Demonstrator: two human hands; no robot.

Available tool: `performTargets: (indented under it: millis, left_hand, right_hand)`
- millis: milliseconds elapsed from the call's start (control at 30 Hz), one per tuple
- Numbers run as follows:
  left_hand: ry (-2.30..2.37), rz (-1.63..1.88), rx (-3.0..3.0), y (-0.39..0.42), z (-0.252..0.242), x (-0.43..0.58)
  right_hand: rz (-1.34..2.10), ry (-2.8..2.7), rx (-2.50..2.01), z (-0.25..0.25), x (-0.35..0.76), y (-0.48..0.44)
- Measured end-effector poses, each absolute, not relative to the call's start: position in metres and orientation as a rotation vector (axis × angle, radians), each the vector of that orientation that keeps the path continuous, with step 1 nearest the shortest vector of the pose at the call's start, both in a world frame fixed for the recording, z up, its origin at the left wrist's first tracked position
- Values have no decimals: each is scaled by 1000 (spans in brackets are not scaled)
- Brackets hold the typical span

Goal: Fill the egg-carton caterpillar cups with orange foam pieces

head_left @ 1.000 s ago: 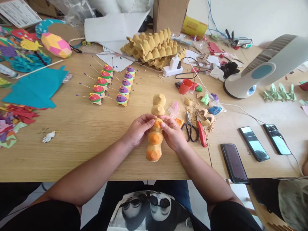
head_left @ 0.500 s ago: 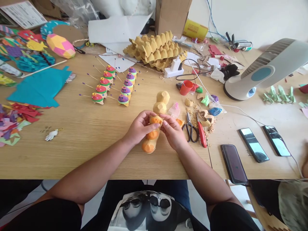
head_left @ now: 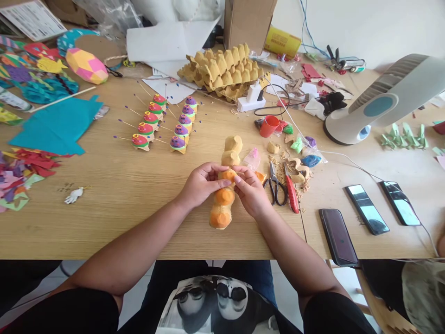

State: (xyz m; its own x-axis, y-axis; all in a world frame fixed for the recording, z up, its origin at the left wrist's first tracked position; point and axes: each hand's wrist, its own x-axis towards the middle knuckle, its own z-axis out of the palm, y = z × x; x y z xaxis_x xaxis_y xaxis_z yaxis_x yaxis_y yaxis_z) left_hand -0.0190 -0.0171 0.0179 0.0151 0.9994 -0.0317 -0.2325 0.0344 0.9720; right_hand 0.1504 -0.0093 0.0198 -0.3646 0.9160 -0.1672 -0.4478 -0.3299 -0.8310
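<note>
A strip of egg carton cups (head_left: 232,157) is held between my two hands, above the table's front part. Orange clay covers the tops of its three nearer cups, while the two farther ones are bare yellowish pulp. My left hand (head_left: 203,183) grips the strip from the left, thumb on the third cup from the near end. From the right, my right hand (head_left: 251,188) pinches the same cup with thumb and fingers, hiding part of it. Just right of that hand lie black-handled scissors (head_left: 276,185) and a red-handled cutter (head_left: 292,190).
Two rows of decorated egg-cup caterpillars (head_left: 150,118) stand at centre left, pins sticking out sideways. Behind are stacked egg trays (head_left: 222,69) and a power adapter (head_left: 251,99). A white fan (head_left: 378,104), several phones (head_left: 366,208), a red cup (head_left: 269,126) and clay packets (head_left: 311,160) occupy the right.
The egg carton strip has swung slightly, its near end moving right and toward me. Both hands keep hold of it, with the fingers shifting a little around the third cup.
</note>
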Motion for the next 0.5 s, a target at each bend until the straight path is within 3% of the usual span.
performTargets:
  millis: [500]
  left_hand:
    - [865,1228,765,-18,17,-21]
  right_hand:
    - [1876,-822,-760,16,151,-9]
